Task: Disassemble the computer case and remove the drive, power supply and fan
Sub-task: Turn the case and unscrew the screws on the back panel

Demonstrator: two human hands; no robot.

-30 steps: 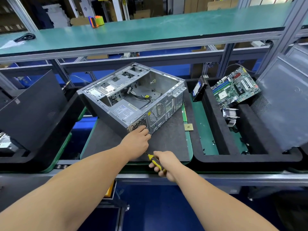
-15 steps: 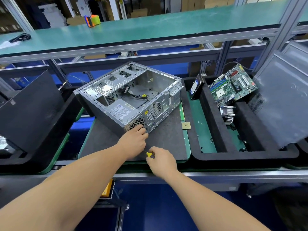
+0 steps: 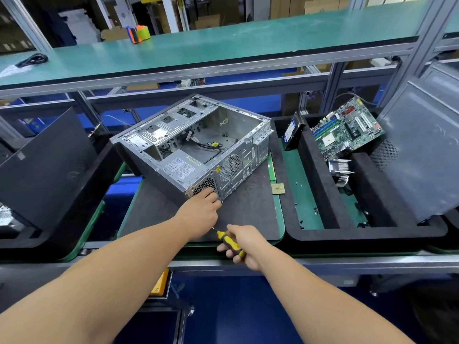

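My left hand (image 3: 201, 212) braces the computer case (image 3: 196, 147) corner, right hand (image 3: 244, 243) grasping the yellow-black screwdriver (image 3: 229, 243) above the dark foam mat (image 3: 248, 214)

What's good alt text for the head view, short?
A left hand rests at the near corner of an open computer case on a dark mat, while the right hand grips a yellow-handled screwdriver. A motherboard sits in a foam tray to the right.
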